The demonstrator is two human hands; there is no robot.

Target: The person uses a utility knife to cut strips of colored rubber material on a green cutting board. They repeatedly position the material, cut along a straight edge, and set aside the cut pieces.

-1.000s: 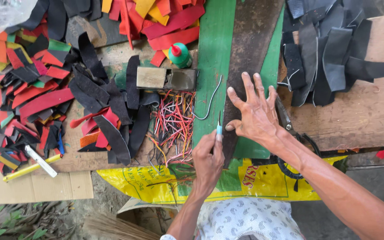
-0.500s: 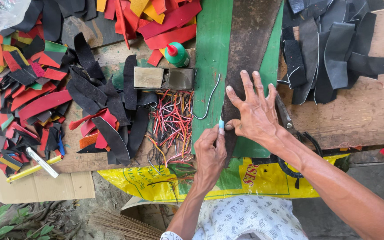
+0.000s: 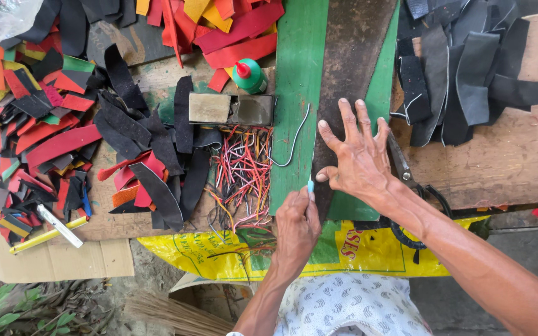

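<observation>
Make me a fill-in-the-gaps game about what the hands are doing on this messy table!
1. The right hand lies flat with its fingers ____ on the dark brown strip.
2. The left hand holds a thin tool with a light ____ handle.
3. The dark brown strip lies on a ____ board.
4. The small green bottle has a ____ cap.

Missing words: spread; blue; green; red

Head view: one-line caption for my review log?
Right hand flattens dark strip on green board; left hand holds a small blue-tipped tool.
</observation>
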